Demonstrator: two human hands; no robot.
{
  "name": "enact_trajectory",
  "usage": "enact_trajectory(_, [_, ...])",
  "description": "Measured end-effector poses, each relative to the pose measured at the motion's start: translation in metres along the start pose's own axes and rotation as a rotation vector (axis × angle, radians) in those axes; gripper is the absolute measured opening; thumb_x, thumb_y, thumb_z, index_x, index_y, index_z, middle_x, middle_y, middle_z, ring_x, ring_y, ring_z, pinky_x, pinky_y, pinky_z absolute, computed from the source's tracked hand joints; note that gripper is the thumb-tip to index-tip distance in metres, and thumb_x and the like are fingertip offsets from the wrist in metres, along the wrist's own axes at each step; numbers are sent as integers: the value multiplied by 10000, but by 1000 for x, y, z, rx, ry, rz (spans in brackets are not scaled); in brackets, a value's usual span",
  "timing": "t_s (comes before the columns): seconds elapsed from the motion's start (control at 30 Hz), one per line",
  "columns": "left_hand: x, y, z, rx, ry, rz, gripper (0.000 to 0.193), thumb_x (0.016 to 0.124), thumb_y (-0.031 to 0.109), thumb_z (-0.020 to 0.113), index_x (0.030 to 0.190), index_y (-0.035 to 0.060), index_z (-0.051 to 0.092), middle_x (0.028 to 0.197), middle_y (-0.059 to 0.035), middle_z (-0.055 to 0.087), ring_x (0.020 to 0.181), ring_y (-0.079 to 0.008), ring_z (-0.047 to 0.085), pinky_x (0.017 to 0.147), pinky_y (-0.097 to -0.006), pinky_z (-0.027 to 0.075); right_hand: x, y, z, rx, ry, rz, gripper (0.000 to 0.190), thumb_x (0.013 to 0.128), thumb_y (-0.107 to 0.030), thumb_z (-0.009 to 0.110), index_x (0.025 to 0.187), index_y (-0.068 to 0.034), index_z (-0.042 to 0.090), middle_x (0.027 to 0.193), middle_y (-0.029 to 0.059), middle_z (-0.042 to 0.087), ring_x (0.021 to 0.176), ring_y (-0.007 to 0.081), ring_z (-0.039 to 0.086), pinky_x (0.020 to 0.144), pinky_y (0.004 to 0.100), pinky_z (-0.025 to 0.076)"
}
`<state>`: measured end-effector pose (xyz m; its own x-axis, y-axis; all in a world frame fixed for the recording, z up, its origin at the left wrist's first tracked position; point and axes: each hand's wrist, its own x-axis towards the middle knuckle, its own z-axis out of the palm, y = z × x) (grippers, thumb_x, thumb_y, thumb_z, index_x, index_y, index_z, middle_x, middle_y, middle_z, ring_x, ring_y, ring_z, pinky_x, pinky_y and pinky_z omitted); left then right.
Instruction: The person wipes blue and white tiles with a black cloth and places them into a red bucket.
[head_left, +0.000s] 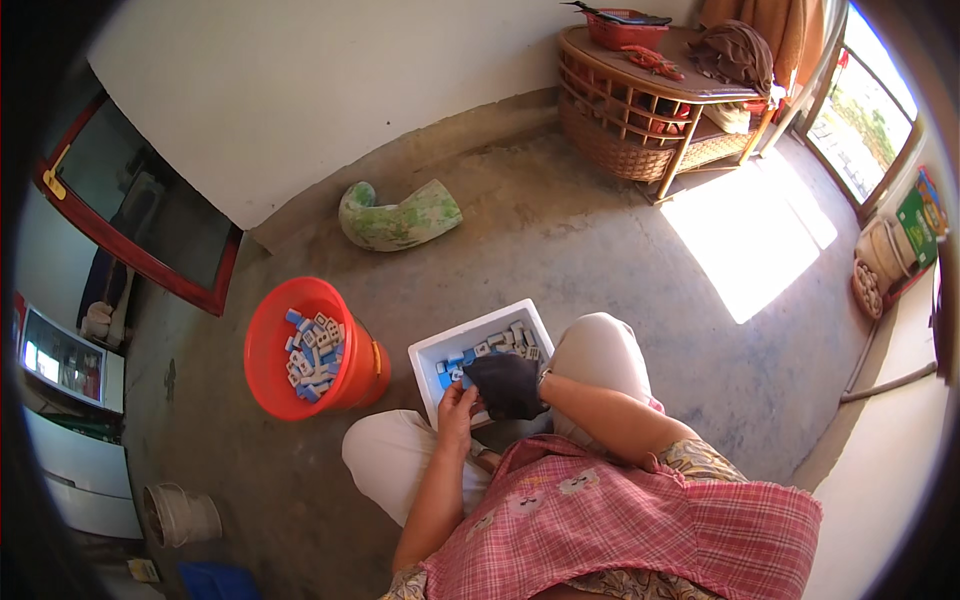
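Observation:
My left hand (456, 412) pinches a small mahjong tile (467, 382), its blue side partly showing between the fingers. A black cloth (508, 384) covers most of my right hand (547, 385), leaving the wrist with a bracelet in view; the cloth meets the tile at its left edge. How the fingers lie under the cloth is hidden. Both hands are above a white foam box (421, 367) between my knees, in which several white-and-blue mahjong tiles (517, 339) lie. To the left, a red plastic bucket (262, 360) holds a heap of more tiles (313, 356).
A wax gourd with a cut end (397, 221) lies on the concrete floor (585, 255) beyond the box. A rattan table (622, 142) bears a red basket (626, 34) and cloths. At left stand a worn bucket (187, 516) and a blue object (217, 581).

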<state>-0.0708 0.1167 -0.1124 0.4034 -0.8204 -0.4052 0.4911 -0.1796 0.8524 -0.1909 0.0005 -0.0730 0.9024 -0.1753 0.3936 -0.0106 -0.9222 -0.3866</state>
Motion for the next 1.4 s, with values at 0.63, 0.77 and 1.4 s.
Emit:
enact_trajectory(0.63, [-1, 1, 0, 127, 71, 185, 291, 745, 28, 604, 1024, -14, 535, 833, -25, 566, 729, -107, 554, 672, -234, 465, -5, 12, 15, 511, -239, 334, 369, 658, -165, 672, 992, -67, 548, 873, 84, 604, 811, 158, 591, 728, 268, 461])
enact_trajectory(0.77, [-1, 4, 1, 83, 58, 163, 305, 736, 29, 612, 1026, -6, 527, 842, -29, 568, 728, -118, 551, 665, -244, 474, -23, 31, 48, 1415, -79, 558, 308, 709, -162, 649, 986, -58, 563, 859, 34, 607, 787, 94, 573, 699, 259, 467])
enact_trajectory(1.4, [-4, 2, -6, 96, 103, -3, 215, 790, 180, 623, 962, 72, 551, 771, -9, 565, 622, -86, 521, 578, -215, 451, -25, 30, 55, 1666, -62, 788, 284, 791, -59, 560, 1074, -43, 541, 913, 17, 597, 811, 94, 559, 710, 248, 467])
